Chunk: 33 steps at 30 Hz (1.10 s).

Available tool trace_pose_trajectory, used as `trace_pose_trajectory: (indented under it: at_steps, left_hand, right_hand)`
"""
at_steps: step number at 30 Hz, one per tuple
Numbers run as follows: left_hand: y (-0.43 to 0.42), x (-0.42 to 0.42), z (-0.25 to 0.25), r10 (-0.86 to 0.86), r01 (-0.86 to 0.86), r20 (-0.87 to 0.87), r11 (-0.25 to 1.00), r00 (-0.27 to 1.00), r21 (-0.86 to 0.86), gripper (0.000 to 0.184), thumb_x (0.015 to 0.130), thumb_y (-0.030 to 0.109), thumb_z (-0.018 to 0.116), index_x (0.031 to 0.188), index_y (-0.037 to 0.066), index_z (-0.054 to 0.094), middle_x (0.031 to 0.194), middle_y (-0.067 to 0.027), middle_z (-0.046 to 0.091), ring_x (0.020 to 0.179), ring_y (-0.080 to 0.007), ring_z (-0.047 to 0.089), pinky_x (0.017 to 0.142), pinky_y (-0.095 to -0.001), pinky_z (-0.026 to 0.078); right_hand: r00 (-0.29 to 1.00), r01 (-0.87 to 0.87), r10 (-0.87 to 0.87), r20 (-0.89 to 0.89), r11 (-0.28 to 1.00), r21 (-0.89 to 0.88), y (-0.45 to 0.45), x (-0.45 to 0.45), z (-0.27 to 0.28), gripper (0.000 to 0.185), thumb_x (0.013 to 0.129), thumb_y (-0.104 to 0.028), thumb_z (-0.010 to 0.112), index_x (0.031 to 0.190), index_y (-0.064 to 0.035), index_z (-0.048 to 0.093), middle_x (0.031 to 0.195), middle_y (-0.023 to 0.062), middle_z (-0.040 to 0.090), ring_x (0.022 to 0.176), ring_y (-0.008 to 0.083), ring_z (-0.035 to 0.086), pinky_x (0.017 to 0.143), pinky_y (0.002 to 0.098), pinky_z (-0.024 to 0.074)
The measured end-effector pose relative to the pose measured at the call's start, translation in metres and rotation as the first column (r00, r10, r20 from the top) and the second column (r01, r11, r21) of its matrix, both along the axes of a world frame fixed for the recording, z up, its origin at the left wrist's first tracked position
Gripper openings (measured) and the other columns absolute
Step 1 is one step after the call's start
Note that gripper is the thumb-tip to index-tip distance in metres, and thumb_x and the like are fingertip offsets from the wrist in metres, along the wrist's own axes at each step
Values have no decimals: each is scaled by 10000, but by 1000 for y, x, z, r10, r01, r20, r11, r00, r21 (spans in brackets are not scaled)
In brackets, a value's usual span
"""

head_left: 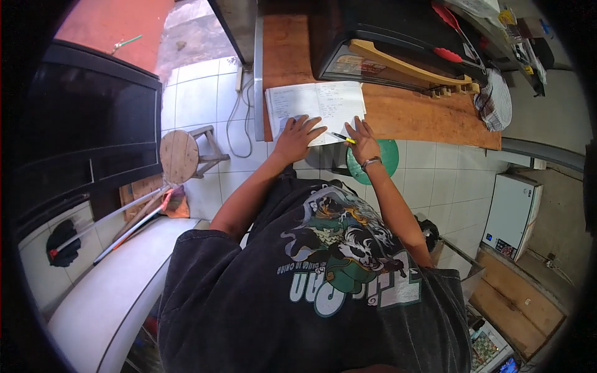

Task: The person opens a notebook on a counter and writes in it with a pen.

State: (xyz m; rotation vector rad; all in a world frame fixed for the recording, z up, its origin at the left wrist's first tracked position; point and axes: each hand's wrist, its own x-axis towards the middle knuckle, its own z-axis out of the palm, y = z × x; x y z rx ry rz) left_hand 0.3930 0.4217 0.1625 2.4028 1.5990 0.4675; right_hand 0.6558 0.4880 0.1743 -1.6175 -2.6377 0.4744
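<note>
An open notebook [339, 99] with handwritten lines on both pages lies flat on a brown wooden worktop [429, 118], at the edge nearest a person in a dark printed T-shirt [348, 267]. The left hand [296, 140] rests on the lower part of the left page, palm down, its fingers spread and covering some of the paper. The right hand [365, 144], with a band [371, 162] round the wrist, reaches the lower right corner, its fingers extended over the page. A black-and-yellow pen [344, 137] slants just beside that hand's thumb, its dark end towards the left hand; I cannot tell whether the right fingers grip it. Just beyond the notebook, a bulky black appliance [398, 31] blocks the back of the worktop, a curved wooden piece [404, 61] along its front. A checked cloth [495, 99] hangs at the right end. Below the right hand is a round green seat [387, 163]; a wooden stool [178, 155] stands to the left
</note>
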Motion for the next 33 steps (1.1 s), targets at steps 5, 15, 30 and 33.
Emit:
trace_pose_trajectory:
  at_steps: [5,15,30,33]
  left_hand:
    - [0,0,-3,1,-1,-5,1000,1000,-14,821,755,171,781,1511,307,491,1583,-12,427,1423,-310,404,1125,-546,330]
    - [0,-2,0,-6,6,18,1000,1000,-23,849,741,196,811,1515,317,482,1590,-6,418,1427,-316,396,1112,-549,335]
    - [1,-1,-2,-4,5,9,999,1000,-39,859,743,193,818,1518,320,468,1602,1,395,1428,-322,395,1126,-571,323]
    - [1,-1,-2,-9,10,13,999,1000,-36,858,739,184,813,1515,319,472,1599,1,399,1427,-324,396,1128,-577,327]
  right_hand:
    - [998,19,-20,-55,1000,-18,0,2,-1,685,803,-211,825,1446,-249,592,1594,127,435,1437,386,426,1135,437,457]
    - [997,31,-33,-63,999,-26,-1,1,-3,687,799,-198,825,1444,-248,595,1603,135,422,1448,388,412,1155,431,438]
    - [998,34,-36,-54,999,-40,-1,0,1,674,811,-220,824,1444,-222,595,1585,166,437,1440,396,427,1176,424,415]
    - [997,41,-45,-69,998,-52,-1,0,2,672,815,-212,821,1447,-219,593,1589,169,432,1450,394,415,1181,424,408]
